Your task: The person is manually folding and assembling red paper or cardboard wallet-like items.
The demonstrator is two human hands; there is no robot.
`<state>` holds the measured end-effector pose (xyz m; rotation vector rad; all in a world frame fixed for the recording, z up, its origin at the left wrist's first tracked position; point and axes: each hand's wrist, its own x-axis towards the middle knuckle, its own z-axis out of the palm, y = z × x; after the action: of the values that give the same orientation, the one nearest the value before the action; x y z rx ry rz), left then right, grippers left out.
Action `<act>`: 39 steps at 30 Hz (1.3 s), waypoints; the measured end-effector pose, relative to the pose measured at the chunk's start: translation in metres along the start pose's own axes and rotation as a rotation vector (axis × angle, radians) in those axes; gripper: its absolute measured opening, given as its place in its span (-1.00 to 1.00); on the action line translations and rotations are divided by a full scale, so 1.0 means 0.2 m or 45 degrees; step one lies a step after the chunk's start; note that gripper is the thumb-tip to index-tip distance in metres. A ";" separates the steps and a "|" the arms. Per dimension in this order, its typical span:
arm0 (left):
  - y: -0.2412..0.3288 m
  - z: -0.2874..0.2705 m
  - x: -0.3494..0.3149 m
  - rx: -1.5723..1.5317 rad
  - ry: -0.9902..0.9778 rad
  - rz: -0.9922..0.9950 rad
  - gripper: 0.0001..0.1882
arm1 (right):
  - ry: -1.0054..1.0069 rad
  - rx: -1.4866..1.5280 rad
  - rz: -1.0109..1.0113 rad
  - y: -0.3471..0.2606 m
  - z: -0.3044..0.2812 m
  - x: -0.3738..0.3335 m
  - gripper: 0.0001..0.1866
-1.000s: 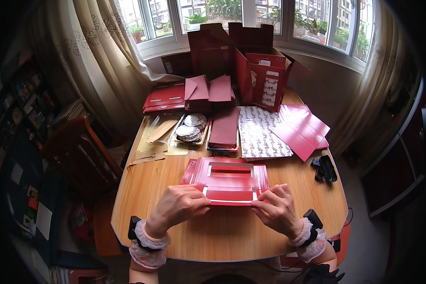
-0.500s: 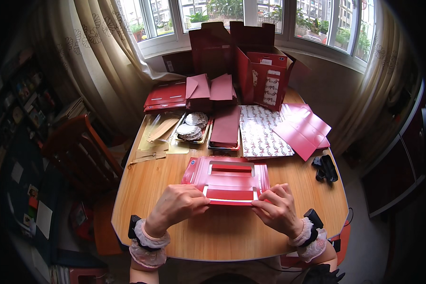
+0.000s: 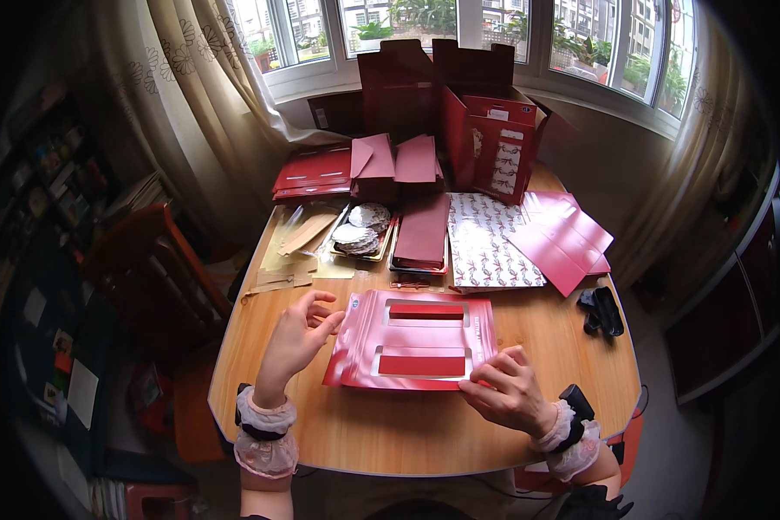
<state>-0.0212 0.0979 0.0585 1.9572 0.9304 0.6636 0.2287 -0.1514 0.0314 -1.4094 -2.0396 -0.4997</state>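
Observation:
A glossy red cardboard box blank (image 3: 420,339) with two rectangular cut-out windows lies before me on the wooden table (image 3: 355,442). Red card shows through both openings. My right hand (image 3: 507,390) pinches the blank at its near right corner, fingers bent over the edge. Off the blank's left side, my left hand (image 3: 295,342) is raised, fingers apart and curved, holding nothing. Both wrists wear pale ruffled cuffs with dark straps.
Behind the blank stand a tray of round patterned pieces (image 3: 361,230), a tray of dark red cards (image 3: 422,234), patterned sheets (image 3: 494,243) and pink card sheets (image 3: 563,238). Tall red boxes (image 3: 494,130) stand at the back. A black object (image 3: 600,312) lies at the right edge.
My left hand has let go of the blank's near edge and moved left, its fingers opening. The blank's left side now lies spread further out. My right hand stays at the near right corner.

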 end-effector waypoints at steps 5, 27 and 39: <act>-0.20 0.02 0.09 -0.392 -0.309 -0.376 -0.38 | -0.004 -0.018 -0.033 0.00 0.02 -0.02 -0.78; -0.18 0.04 0.11 -1.149 -0.705 -0.607 -0.64 | -0.197 0.212 -0.080 -0.03 -0.03 0.04 -0.80; -0.04 0.19 0.00 -1.188 -0.857 -0.626 -0.67 | -0.174 0.092 0.214 -0.05 -0.09 0.15 -0.43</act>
<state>0.0040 0.0834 0.0315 0.9375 0.4863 0.0700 0.2172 -0.1446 0.0643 -1.5923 -1.9997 -0.2626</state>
